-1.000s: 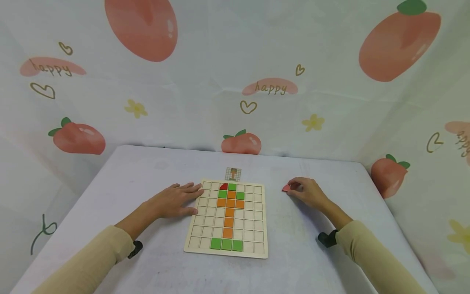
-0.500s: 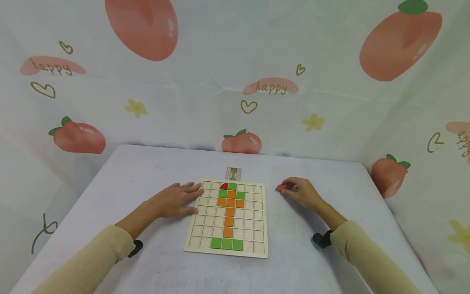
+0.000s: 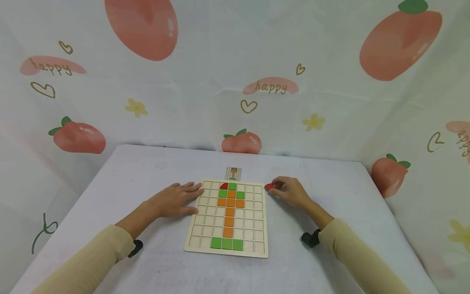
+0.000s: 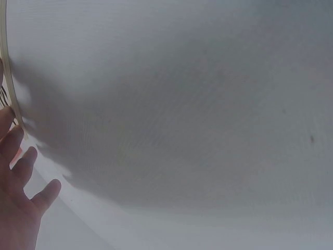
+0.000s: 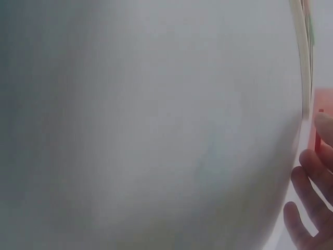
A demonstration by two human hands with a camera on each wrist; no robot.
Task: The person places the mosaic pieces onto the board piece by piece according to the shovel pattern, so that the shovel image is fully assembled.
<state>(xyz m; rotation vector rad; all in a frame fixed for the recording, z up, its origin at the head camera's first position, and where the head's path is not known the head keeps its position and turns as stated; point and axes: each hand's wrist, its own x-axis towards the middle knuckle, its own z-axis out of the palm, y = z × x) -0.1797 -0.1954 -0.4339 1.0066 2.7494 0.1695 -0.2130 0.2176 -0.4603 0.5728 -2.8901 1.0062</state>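
Observation:
A wooden grid board (image 3: 253,223) lies on the table with green and orange square tiles set in a tree-like figure. One red quarter-round tile (image 3: 224,186) sits in its top row, left of a green tile (image 3: 232,186). My right hand (image 3: 291,192) pinches a second red rounded tile (image 3: 269,186) between thumb and fingertips, right at the board's upper right edge. In the right wrist view the red tile (image 5: 318,136) shows edge-on by the thumb. My left hand (image 3: 178,200) rests with spread fingers on the board's left edge.
A small pattern card (image 3: 233,173) lies on the white table (image 3: 154,257) just behind the board. Beyond the table hangs a white cloth (image 3: 198,102) printed with peaches. Dark wrist cameras (image 3: 311,238) sit at both cuffs.
My right hand has moved left with the red tile, from well right of the board up to its edge. The left hand and the board have stayed in place.

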